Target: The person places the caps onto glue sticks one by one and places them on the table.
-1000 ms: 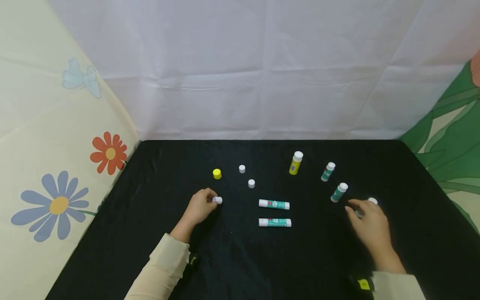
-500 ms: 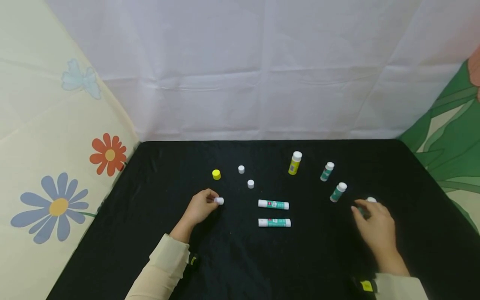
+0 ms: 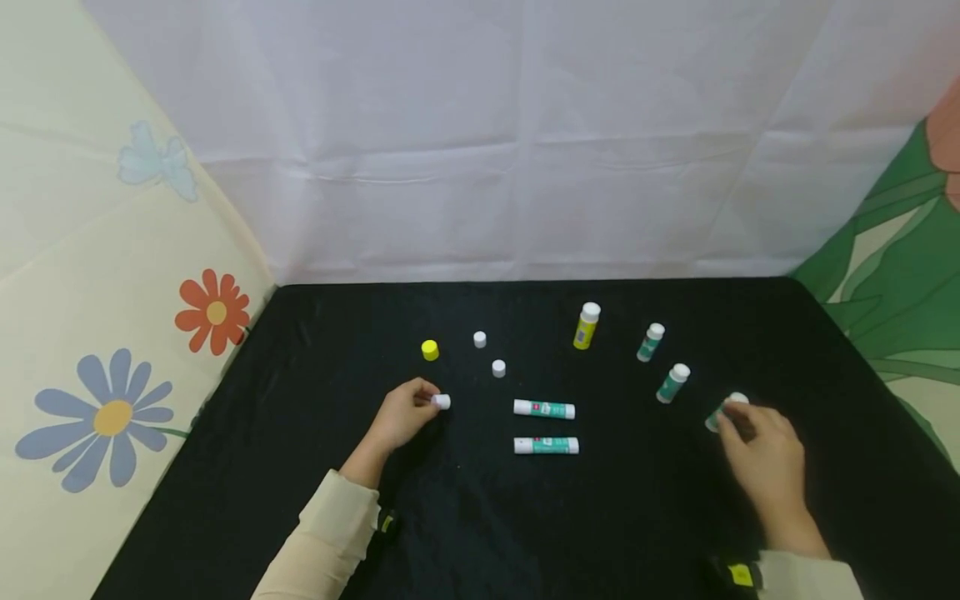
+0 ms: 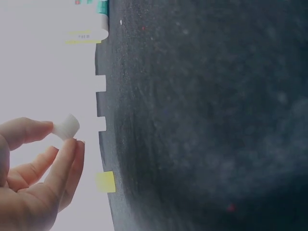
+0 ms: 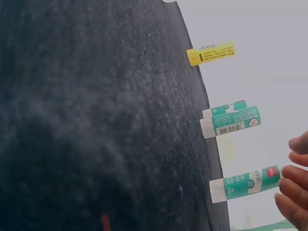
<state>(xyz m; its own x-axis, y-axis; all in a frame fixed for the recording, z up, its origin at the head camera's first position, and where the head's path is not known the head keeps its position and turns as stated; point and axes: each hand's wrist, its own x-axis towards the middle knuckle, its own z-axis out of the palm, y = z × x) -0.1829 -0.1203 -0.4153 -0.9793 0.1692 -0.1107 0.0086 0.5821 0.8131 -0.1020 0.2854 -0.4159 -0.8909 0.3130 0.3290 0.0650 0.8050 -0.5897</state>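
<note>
My left hand [image 3: 401, 414] pinches a small white glue stick cap [image 3: 442, 402] between thumb and fingertips, left of the middle of the table. The same cap [image 4: 67, 126] shows in the left wrist view. At the right, my right hand [image 3: 768, 458] is beside an upright teal-and-white glue stick [image 3: 715, 419], its fingers loosely bent and partly overlapping it. In the right wrist view the fingertips [image 5: 288, 187] lie close to that stick's upper end, and the thumb stands apart from it.
Two teal glue sticks [image 3: 545, 409] lie flat mid-table. Two more teal sticks [image 3: 672, 383] and a yellow glue stick [image 3: 587, 325] stand upright at the back right. Two white caps [image 3: 498, 368] and a yellow cap [image 3: 430, 350] sit at the back left on black cloth.
My right hand has drawn back to the right, uncovering more of the upright glue stick beside it. The left hand keeps its pinch on the cap, which has shifted slightly right.
</note>
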